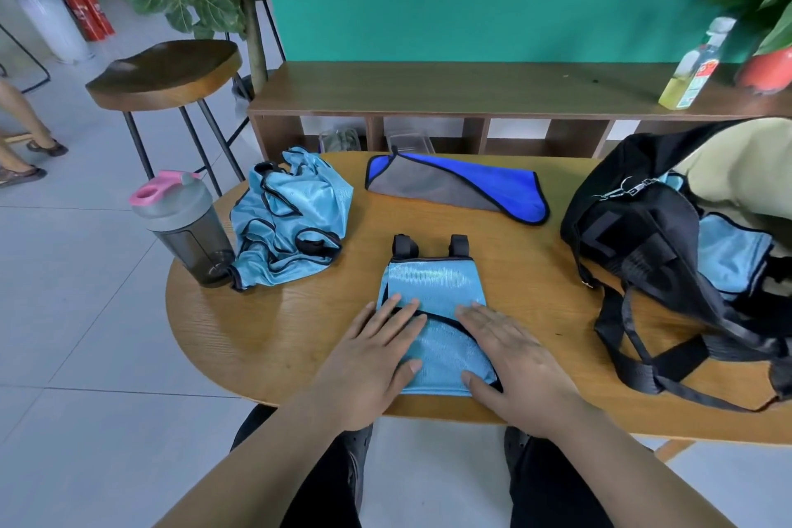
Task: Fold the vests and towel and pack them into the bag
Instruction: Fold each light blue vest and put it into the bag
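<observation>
Head view: both hands pressing a folded vest [435, 283] flat at the near edge of the table [278, 339].
Left hand [368, 360] and right hand [512, 360] lie spread, fingers straight, nothing pinched. Crumpled vest [291, 219] far left, towel [463, 189] behind, open bag [643, 227] right. Fabric looks thin, light, slippery; likely to unfold, so best scooped under both side edges, palms supporting.
</observation>
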Available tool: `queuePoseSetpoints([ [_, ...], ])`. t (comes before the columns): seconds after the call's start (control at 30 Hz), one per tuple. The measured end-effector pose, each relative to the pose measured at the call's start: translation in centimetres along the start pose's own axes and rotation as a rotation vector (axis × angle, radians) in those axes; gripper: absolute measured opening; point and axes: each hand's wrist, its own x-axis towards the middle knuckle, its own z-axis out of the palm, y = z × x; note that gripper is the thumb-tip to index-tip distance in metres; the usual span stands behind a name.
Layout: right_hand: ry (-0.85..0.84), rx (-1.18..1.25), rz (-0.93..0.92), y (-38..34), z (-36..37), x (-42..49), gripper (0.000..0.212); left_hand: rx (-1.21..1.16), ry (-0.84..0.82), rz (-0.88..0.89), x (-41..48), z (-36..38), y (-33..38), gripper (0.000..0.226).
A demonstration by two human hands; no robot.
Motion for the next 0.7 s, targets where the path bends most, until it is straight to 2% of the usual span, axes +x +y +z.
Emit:
queuePoseSetpoints([
  [0.13, 0.104, 0.114, -0.02, 0.1, 0.0, -0.4, 0.074, -0.032, 0.024, 0.01, -0.5, -0.6, 0.2, 0.077],
  [0.33, 0.126, 0.197, -0.013, 0.2, -0.2, -1.1, 0.079, -0.089, 0.033, 0.039, -0.6, -1.0, 0.1, 0.09],
  [0.4, 0.135, 0.182, -0.024, 0.2, 0.0, -1.3, 0.077, -0.083, 0.028, 0.063, -0.7, -1.1, 0.0, 0.085],
  [0.5, 0.174, 0.159, -0.018, 0.3, 0.2, -1.2, 0.063, -0.07, 0.023, 0.076, -0.7, -1.1, 0.1, 0.07],
  [0.7, 0.268, 0.163, 0.082, -1.1, 1.1, -1.6, 0.044, -0.092, 0.009, 0.066, -0.6, -0.9, -0.1, 0.055],
])
